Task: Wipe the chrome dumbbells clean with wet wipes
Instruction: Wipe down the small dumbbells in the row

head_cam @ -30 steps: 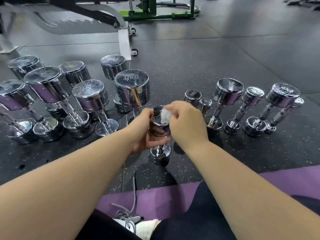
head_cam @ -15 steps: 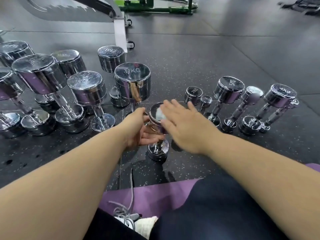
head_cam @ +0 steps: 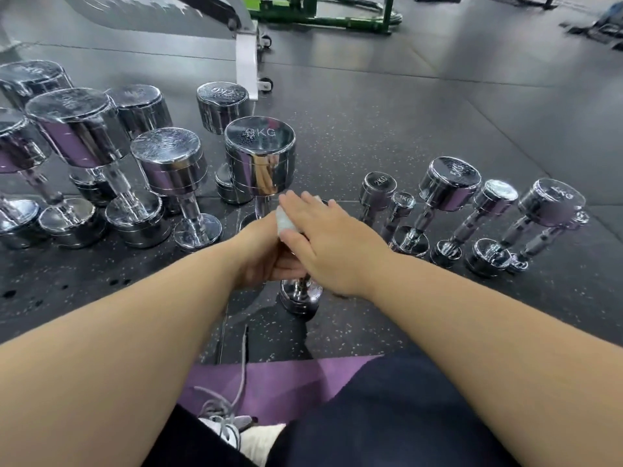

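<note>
Left grip [head_cam: 263, 252] holds dumbbell [head_cam: 300, 298] | right grip [head_cam: 332, 242] presses wipe [head_cam: 285, 224] | big dumbbell [head_cam: 259, 156] behind

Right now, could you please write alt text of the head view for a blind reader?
The right hand presses a wet wipe onto a small upright chrome dumbbell that the left hand grips; other dumbbells stand on the floor.

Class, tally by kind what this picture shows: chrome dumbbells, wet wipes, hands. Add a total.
Chrome dumbbells: 14
Wet wipes: 1
Hands: 2 (left hand, right hand)
Total: 17
</note>
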Demonstrator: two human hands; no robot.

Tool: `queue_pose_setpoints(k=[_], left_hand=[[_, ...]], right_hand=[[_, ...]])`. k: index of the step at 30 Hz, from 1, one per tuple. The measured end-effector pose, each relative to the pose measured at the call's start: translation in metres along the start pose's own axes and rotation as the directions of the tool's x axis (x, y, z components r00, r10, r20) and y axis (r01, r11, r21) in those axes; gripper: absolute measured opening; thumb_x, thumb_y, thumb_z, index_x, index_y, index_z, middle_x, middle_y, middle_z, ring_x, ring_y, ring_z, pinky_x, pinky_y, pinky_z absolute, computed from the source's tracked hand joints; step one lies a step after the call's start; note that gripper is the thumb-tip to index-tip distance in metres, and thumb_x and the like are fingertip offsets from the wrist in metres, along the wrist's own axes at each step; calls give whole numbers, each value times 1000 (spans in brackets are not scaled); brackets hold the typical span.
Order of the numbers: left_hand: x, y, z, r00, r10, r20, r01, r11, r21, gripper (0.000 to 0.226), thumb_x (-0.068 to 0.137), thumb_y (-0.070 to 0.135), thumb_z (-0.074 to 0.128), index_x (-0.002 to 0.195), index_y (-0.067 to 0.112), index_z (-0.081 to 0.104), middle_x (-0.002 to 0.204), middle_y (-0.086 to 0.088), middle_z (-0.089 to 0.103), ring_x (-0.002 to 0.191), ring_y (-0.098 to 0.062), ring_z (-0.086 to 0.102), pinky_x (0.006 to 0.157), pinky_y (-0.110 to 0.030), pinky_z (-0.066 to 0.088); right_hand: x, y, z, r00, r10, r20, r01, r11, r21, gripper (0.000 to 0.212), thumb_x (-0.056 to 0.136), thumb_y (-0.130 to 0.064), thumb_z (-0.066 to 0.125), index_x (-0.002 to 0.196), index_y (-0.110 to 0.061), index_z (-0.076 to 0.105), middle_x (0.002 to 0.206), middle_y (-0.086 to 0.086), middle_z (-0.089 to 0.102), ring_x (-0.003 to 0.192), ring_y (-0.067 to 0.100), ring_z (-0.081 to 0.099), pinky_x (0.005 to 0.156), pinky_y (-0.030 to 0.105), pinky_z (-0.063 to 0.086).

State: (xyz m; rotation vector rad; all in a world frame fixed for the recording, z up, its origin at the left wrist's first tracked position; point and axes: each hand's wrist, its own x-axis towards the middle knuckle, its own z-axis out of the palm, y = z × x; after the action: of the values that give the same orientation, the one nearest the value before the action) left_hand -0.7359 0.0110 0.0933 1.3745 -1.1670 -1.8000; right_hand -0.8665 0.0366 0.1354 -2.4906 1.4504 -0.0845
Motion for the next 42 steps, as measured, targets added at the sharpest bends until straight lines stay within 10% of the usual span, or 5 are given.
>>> queue_pose_setpoints(k=[18,26,30,36,42], left_hand=[[2,-8,-4,995,-63,-72,60,997,-44,41,102,38,30,107,15,64,76,-4,71,61,-17,70,64,-30,57],[-5,-8,-8,939,222,-262,-84,888,452,36,102,24,35,71,15,50,66,-9,59,60,-26,57,64,-34,50],[-13,-2,-9,902,285,-323,-156,915,372,30,92,25,41,79,5,59,71,-9,60,67,-22,54,64,-36,44],[-11,-1,-8,891,290,-350,-178,931,318,41,77,38,44,86,2,61,75,0,60,71,-14,51,72,-37,47],[-1,-4,-8,892,277,-358,-196,949,247,36,80,35,45,89,6,64,74,1,59,71,-16,47,69,-36,39]], right_hand=[[-9,7,9,985,158,-72,-156,987,37,54,107,-33,21,158,-18,11,166,2,1,152,25,-4,121,43,2],[-4,-1,14,930,326,-169,-276,924,263,48,108,-25,20,155,-15,22,165,5,9,151,23,10,119,37,15],[-18,-4,20,885,340,-317,-216,905,367,44,106,-19,33,150,-16,38,160,1,29,148,16,24,115,26,21],[2,24,21,645,752,-135,-118,273,955,11,89,-9,63,91,-19,64,90,2,67,86,20,59,77,31,48],[19,24,18,796,592,122,-93,-79,993,28,101,-30,47,102,-13,70,106,-2,70,104,15,61,107,42,40]])
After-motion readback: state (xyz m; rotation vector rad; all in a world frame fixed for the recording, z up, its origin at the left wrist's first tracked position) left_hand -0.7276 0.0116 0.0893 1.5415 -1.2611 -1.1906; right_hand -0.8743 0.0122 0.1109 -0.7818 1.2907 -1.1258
